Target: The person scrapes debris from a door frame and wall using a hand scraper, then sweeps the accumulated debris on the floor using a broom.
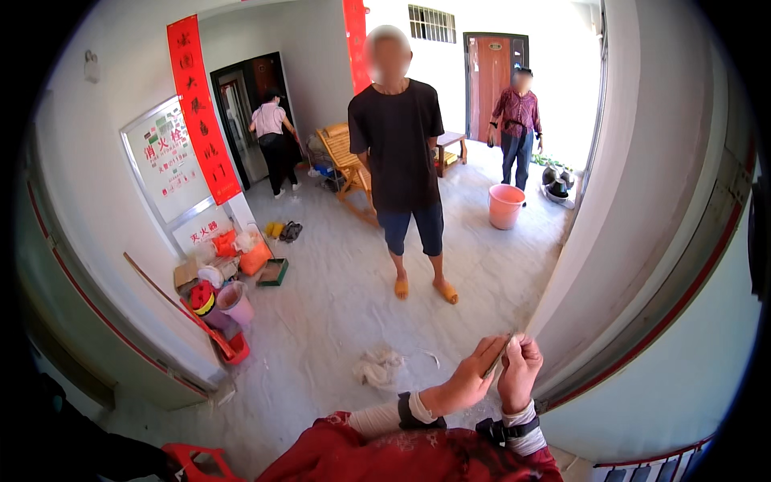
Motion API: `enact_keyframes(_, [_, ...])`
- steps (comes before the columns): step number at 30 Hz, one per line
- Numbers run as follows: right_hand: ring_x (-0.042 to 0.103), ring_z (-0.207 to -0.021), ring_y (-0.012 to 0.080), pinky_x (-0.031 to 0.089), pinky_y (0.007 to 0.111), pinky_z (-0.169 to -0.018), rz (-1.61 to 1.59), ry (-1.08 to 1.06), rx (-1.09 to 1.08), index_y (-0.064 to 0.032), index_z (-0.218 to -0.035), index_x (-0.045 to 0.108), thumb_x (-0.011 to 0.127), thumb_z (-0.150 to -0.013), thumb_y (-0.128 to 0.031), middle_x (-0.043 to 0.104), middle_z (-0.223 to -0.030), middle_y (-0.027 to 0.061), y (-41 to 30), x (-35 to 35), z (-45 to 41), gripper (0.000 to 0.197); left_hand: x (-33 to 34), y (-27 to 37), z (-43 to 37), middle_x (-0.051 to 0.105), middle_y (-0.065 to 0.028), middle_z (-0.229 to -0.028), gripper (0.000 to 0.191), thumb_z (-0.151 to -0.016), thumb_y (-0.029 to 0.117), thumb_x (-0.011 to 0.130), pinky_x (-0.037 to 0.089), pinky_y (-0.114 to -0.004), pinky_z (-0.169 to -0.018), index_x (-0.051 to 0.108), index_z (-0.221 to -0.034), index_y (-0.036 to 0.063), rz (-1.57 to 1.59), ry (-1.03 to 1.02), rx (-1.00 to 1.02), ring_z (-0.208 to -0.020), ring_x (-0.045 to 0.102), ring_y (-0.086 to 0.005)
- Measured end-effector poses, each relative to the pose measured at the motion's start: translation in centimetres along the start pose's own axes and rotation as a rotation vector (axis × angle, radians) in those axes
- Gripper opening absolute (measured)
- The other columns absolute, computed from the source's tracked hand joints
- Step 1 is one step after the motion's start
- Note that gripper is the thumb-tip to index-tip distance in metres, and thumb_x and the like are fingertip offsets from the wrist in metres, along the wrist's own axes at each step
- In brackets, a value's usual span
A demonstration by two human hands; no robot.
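Observation:
My left hand [470, 376] and my right hand [519, 367] are raised together in front of my red clothing. Between them is a thin, dark, flat object [495, 363], too small to name. It lies against the fingers and palm side of my left hand, and the thumb and fingers of my right hand pinch its upper end. Dark straps circle both wrists over pale sleeves. On the floor beyond my left forearm lies a crumpled whitish cloth or plastic bundle [379, 366].
A person in a dark T-shirt [396, 144] stands facing me; two others are farther back. A pink bucket [506, 206] stands at right. Bins [235, 301], bags, a red dustpan [236, 348] and a long handle line the left wall. A red plastic stool [196, 461] is at lower left.

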State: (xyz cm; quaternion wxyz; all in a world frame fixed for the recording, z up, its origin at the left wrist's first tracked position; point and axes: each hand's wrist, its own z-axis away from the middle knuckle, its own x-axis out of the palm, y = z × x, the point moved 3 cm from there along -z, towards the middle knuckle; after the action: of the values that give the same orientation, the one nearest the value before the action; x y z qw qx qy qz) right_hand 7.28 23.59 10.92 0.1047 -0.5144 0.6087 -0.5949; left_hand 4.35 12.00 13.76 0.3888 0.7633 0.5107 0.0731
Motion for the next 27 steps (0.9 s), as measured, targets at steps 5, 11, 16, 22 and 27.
enact_keyframes(5, [0.038, -0.056, 0.0023, 0.029, 0.019, -0.049, -0.028, -0.01, 0.024, -0.0045, -0.085, 0.061, 0.061, -0.09, -0.009, 0.05, -0.068, -0.0058, 0.5, 0.0, 0.4, 0.006, 0.2, -0.3, 0.7, 0.045, -0.0216, -0.126, 0.055, -0.083, -0.009, 0.047, 0.045, -0.039, -0.091, 0.039, -0.136, 0.0004, -0.014, -0.022, -0.055, -0.111, 0.051, -0.0408])
enact_keyframes(11, [0.039, -0.056, 0.0029, 0.03, 0.019, -0.05, -0.13, -0.01, 0.095, -0.0049, -0.086, 0.06, 0.06, -0.091, -0.009, 0.05, -0.067, -0.0053, 0.4, 0.2, 1.0, 0.007, 0.0, -0.2, 1.1, 0.045, -0.0219, -0.126, 0.055, -0.082, -0.01, 0.047, 0.046, -0.039, -0.089, 0.039, -0.136, 0.0001, -0.03, -0.048, -0.095, -0.11, 0.051, -0.0407])
enact_keyframes(16, [0.04, -0.057, 0.0021, 0.031, 0.019, -0.05, 0.064, -0.005, 0.042, -0.0045, -0.089, 0.061, 0.059, -0.093, -0.014, 0.05, -0.068, -0.0052, 0.0, -0.3, 1.6, 0.011, -0.2, -0.6, 1.1, 0.049, -0.022, -0.122, 0.053, -0.082, -0.01, 0.049, 0.047, -0.037, -0.087, 0.042, -0.133, -0.001, -0.002, -0.028, 0.001, -0.107, 0.053, -0.0385])
enact_keyframes(22, [0.049, -0.064, 0.0049, 0.039, 0.02, -0.056, 0.399, -0.141, 0.039, 0.0002, -0.096, 0.063, 0.053, -0.096, -0.017, 0.059, -0.076, -0.0004, 0.3, -0.7, 1.4, 0.02, -3.1, -2.5, 0.9, 0.055, -0.0024, -0.092, 0.025, -0.092, 0.0, 0.053, 0.043, -0.022, -0.066, 0.054, -0.117, 0.0003, 0.446, 0.267, -0.375, -0.076, 0.05, -0.0067])
enact_keyframes(27, [0.056, -0.078, 0.0103, 0.046, 0.025, -0.068, 0.503, -0.343, 0.004, 0.0009, -0.113, 0.056, 0.06, -0.093, -0.027, 0.063, -0.088, 0.0049, 0.8, -1.3, 2.2, 0.035, -5.3, -1.3, -2.1, 0.059, -0.0057, -0.111, 0.036, -0.088, -0.005, 0.052, 0.043, -0.028, -0.067, 0.05, -0.125, -0.0032, 0.756, 0.398, -0.333, -0.08, 0.053, -0.0141])
